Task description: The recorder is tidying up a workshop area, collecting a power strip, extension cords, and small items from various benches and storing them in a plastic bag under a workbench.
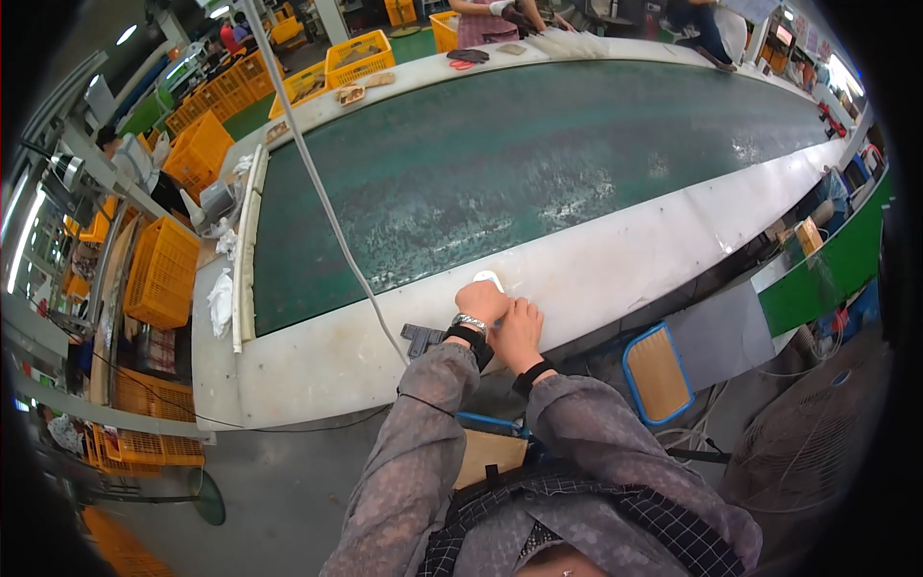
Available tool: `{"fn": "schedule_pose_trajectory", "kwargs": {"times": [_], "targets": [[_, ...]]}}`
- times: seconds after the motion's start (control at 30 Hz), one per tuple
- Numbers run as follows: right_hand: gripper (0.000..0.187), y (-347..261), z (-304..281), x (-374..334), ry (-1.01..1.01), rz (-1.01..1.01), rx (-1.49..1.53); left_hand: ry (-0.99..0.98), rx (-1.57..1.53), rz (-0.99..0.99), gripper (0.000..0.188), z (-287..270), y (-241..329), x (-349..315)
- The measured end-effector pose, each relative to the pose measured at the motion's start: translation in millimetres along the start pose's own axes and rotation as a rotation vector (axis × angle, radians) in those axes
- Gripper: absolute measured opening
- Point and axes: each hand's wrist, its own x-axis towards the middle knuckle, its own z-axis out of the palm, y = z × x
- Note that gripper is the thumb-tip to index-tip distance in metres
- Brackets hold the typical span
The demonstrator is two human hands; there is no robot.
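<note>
My left hand, with a metal watch at its wrist, is closed over the white near ledge of the conveyor. A small white, rounded object pokes out just past its knuckles; the rest is hidden under the hand, so its kind is unclear. My right hand presses close against the left one, fingers bent and drawn together. Whatever lies between its fingertips is hidden. Left of my wrists, a dark grey, flat item rests on the ledge.
A green conveyor belt stretches beyond the ledge. A grey cable hangs down to my left. Yellow crates stand at the left. Right of me are a blue-edged stool and a large fan. People work across the belt.
</note>
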Motion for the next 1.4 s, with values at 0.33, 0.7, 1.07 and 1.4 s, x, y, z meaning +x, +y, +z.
{"fn": "schedule_pose_trajectory", "kwargs": {"times": [0.33,0.7,1.07,1.4], "targets": [[0.066,7,25,1,0.034,-0.03,0.052,0.012,0.048,0.031,0.039,9,-4,4],[0.072,6,23,1,0.018,-0.025,0.046,-0.053,-0.01,0.007,0.039,-1,-4,8],[0.065,4,27,4,0.015,0.03,0.027,-0.024,0.009,0.035,0.04,3,6,4],[0.072,3,23,4,0.078,-0.036,0.002,0.169,-0.112,-0.006,0.032,-97,-7,49]]}}
